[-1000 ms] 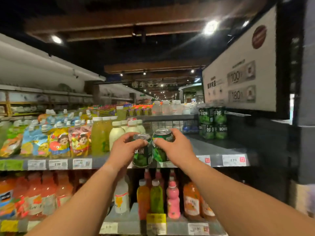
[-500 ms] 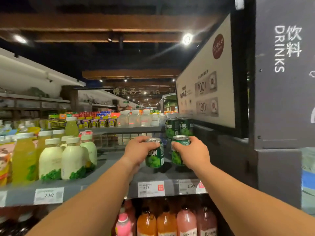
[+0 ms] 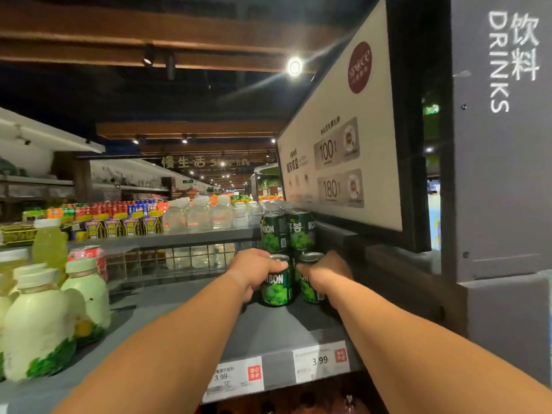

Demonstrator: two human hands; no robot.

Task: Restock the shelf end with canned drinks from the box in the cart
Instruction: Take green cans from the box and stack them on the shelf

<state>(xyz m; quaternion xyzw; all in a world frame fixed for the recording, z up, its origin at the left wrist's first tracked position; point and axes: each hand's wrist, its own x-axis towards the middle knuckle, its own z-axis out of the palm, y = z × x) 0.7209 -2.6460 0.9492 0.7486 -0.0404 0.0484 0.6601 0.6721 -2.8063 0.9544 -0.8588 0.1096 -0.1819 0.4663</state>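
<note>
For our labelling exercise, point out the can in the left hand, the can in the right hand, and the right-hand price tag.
Left-hand can [image 3: 276,289]: head view, green label front.
Right-hand can [image 3: 309,291]: head view, visible label strip.
Right price tag [image 3: 321,360]: head view, printed 3.99.

Two bare hands: left hand [image 3: 254,271], right hand [image 3: 327,273]. Each grips one dark green metal drink can: left-held can [image 3: 276,283], right-held can [image 3: 309,282]. Two more same green stacked cans [image 3: 286,233] visible behind, upper tier; any below mostly hidden. So four green cans countable. Two white paper price tags [image 3: 321,361] on grey shelf edge [image 3: 277,364], both 3.99. About four pale green plastic bottles with white caps [image 3: 38,321] at left; exact count unclear. Clear bottles [image 3: 206,215] behind: too many, blurred.
</note>
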